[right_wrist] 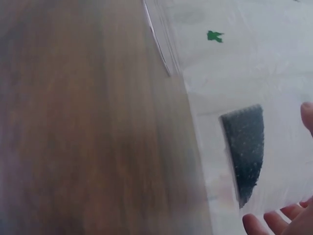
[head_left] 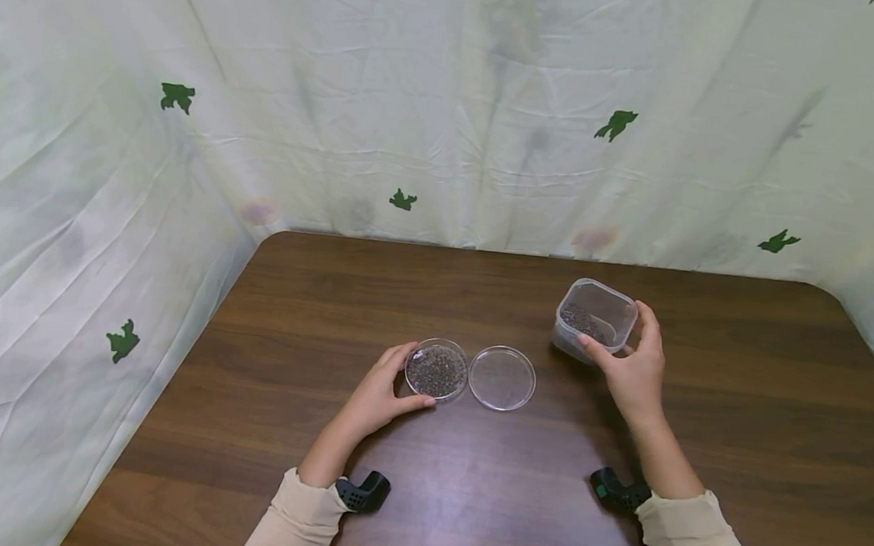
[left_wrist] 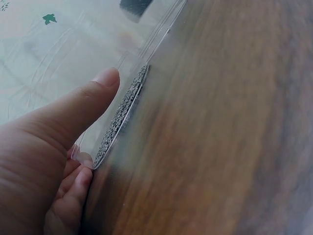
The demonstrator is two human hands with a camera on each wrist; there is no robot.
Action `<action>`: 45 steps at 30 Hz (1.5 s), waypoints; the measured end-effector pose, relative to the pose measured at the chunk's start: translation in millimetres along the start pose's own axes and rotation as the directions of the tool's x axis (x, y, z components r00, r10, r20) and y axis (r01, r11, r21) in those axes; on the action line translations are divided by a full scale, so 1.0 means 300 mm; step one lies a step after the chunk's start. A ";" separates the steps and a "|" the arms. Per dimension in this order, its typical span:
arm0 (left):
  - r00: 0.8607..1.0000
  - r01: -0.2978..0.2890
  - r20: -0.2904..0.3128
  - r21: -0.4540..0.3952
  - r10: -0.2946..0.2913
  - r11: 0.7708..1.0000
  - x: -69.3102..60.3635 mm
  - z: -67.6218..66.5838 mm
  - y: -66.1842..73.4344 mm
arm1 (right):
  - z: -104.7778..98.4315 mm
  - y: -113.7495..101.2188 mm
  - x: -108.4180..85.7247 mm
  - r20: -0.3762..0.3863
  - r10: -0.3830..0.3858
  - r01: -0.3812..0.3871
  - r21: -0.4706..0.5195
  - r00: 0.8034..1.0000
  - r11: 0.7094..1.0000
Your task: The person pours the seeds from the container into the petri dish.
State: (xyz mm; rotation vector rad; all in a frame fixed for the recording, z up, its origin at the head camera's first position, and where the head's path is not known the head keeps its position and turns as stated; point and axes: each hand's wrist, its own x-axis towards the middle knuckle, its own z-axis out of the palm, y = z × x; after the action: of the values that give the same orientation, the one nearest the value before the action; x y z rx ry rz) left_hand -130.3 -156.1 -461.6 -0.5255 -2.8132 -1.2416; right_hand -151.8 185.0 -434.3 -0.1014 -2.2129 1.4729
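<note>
My left hand (head_left: 375, 399) grips a clear petri dish (head_left: 437, 371) on the table, thumb at the near side and fingers round the left side. Grey-black granules (left_wrist: 122, 116) cover its bottom in a layer. Beside it, to the right, lies an empty clear round dish or lid (head_left: 501, 379). Further right, my right hand (head_left: 637, 375) holds a translucent plastic tub (head_left: 572, 346), thumb on the near rim and fingers on the right side. The tub appears lifted and tilted left; dark granules (right_wrist: 246, 152) are heaped toward one side of it.
The brown wooden table (head_left: 315, 299) has rounded far corners. Pale cloth (head_left: 448, 98) with green leaf-like patches hangs behind it and at the sides. A black wrist device (head_left: 365, 492) sits on the left wrist, another (head_left: 619, 491) on the right.
</note>
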 end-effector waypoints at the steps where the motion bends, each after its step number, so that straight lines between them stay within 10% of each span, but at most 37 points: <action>1: 1.000 0.003 0.001 0.000 -0.003 1.000 0.000 0.000 0.000 | -0.004 0.005 0.000 -0.005 0.007 -0.007 0.000 1.000 1.000; 33: 1.000 0.002 0.003 -0.001 -0.002 1.000 -0.001 -0.002 -0.001 | -0.052 0.071 -0.005 -0.003 0.242 -0.241 0.070 0.970 0.968; 45: 1.000 0.009 0.008 0.003 -0.009 1.000 0.001 -0.001 0.000 | -0.059 0.030 -0.006 -0.068 0.129 -0.110 0.236 0.989 0.966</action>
State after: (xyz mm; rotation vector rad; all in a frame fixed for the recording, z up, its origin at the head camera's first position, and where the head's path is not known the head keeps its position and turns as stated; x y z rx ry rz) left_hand -130.6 -156.2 -461.2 -0.5185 -2.8264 -1.2401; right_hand -144.5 203.3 -437.5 -0.2184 -1.9833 1.7492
